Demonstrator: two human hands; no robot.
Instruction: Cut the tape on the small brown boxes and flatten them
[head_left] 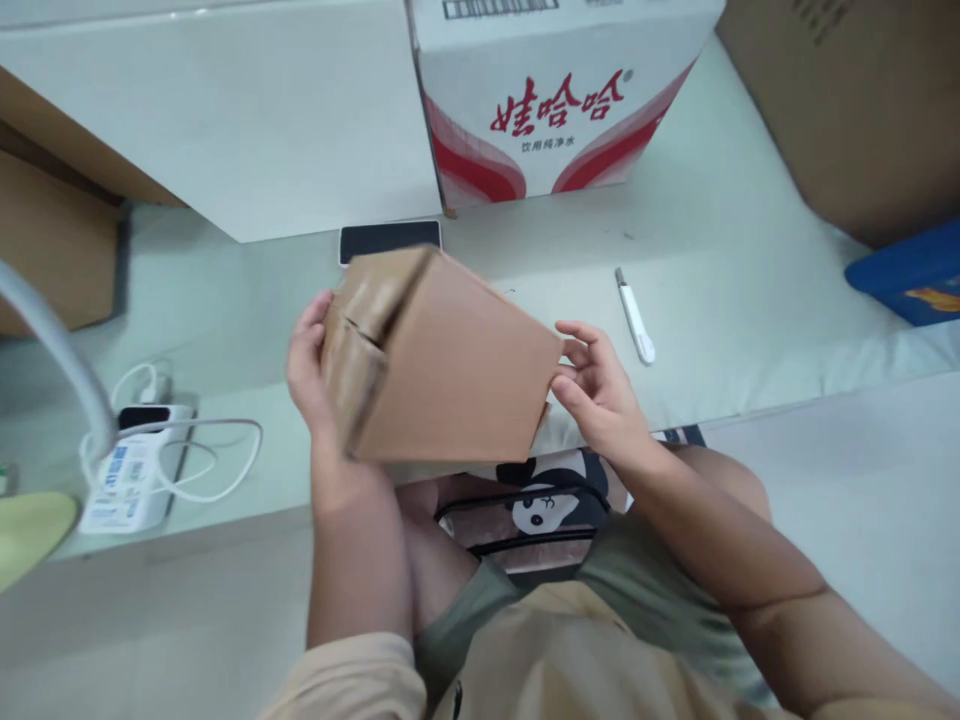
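A brown cardboard box [457, 365] is held tilted above the table edge, its flaps on the left side bent with a dark gap between them. My left hand [309, 365] grips the box at its left end, fingertips curled over the flap side and the palm partly hidden. At the opposite end, my right hand [596, 390] has its thumb and fingers around the box's right corner. A white utility knife [636, 318] lies on the table to the right of the box. Just behind the box is a dark-screened phone [386, 238], partly covered by it.
A white carton with red print [555, 130] and a plain white box [300, 120] stand at the back. On the left are a power strip [135, 480] with looped cables and a curved lamp arm [60, 350]. A blue package [911, 265] and a brown carton [862, 110] sit at right.
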